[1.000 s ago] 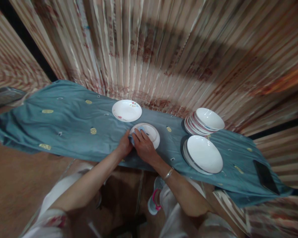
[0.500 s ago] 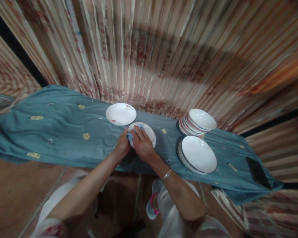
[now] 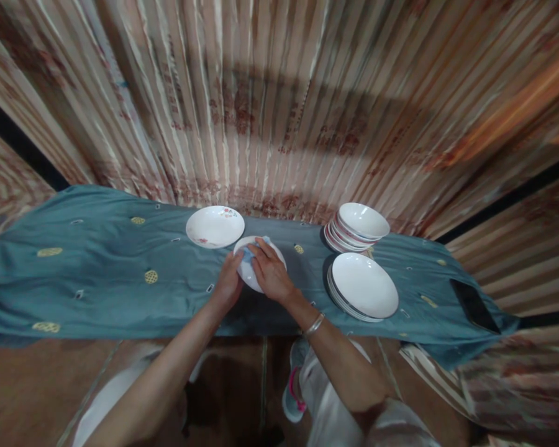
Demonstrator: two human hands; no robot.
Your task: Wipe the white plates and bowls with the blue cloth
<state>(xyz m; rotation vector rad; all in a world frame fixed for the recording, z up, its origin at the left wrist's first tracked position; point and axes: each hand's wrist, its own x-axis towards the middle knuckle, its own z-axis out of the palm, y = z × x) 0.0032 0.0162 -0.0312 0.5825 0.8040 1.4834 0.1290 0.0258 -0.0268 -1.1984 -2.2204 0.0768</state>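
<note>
Over the near middle of the table, my left hand (image 3: 227,282) grips the left edge of a small white bowl (image 3: 256,280), which tilts slightly. A light blue cloth (image 3: 248,253) is pressed against the bowl's inside by the bent fingers of my right hand (image 3: 271,271); part of the cloth is hidden under them. Just behind and to the left lies a white plate with red flowers (image 3: 215,227), apart from both hands.
On the right stand a stack of white bowls (image 3: 361,221) and, in front of it, a stack of white plates (image 3: 366,285). A black phone (image 3: 474,305) lies near the right end of the teal tablecloth (image 3: 107,279). A pleated curtain (image 3: 261,105) hangs behind.
My right hand has shifted slightly with the cloth over the bowl, and the bowl is turned and tilted a little. The camera view has moved somewhat too.
</note>
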